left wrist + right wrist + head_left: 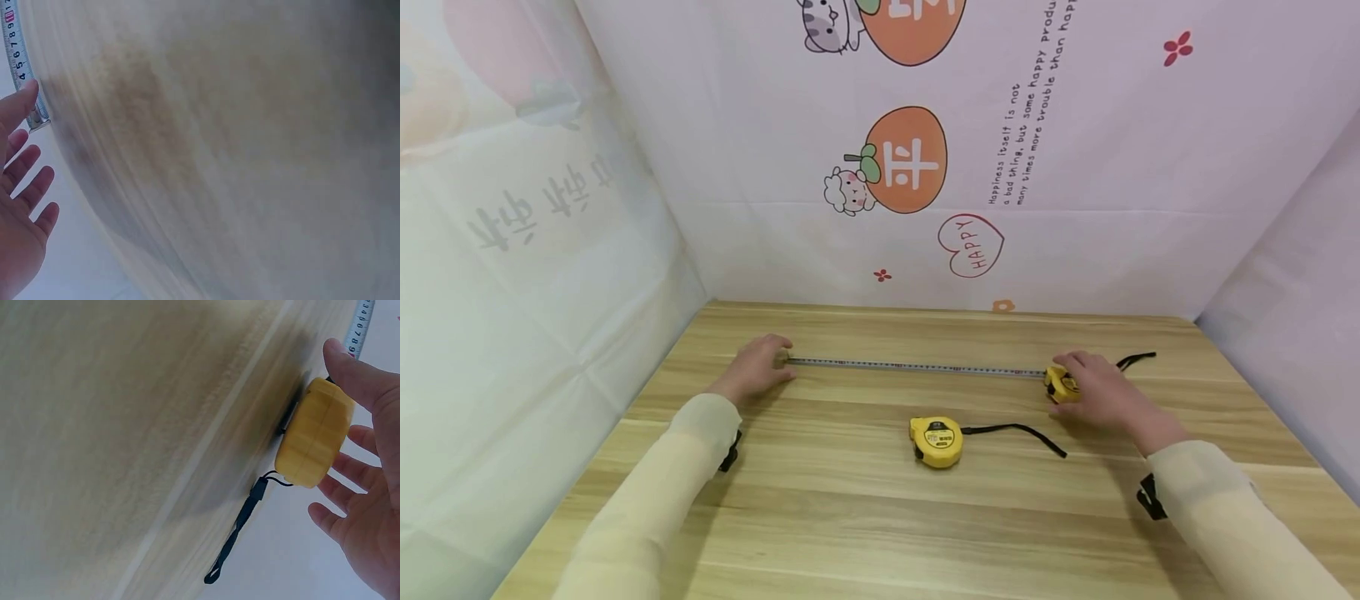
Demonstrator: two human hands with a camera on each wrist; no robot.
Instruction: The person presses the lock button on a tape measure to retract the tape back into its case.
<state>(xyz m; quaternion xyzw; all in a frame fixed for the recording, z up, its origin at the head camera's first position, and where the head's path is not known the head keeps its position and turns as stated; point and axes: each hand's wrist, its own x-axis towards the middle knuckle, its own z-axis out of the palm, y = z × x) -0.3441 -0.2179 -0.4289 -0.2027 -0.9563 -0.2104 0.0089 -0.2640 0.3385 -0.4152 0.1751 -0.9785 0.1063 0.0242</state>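
Note:
A yellow tape measure (1058, 386) lies at the right, with its printed blade (917, 367) pulled out straight to the left across the table. My right hand (1103, 390) grips its case; in the right wrist view the thumb lies along the upper end and the fingers reach behind the yellow case (314, 434). At the blade's far left end, my left hand (754, 367) pinches the tip between thumb and index finger. In the left wrist view the metal end hook (39, 125) shows just past the thumb, and the other fingers are spread.
A second yellow tape measure (937, 442) lies on the wood-grain table (850, 517) between the arms, its black strap (1018, 427) trailing right. Behind the table stands a printed white cloth wall (775, 233), with further cloth at both sides.

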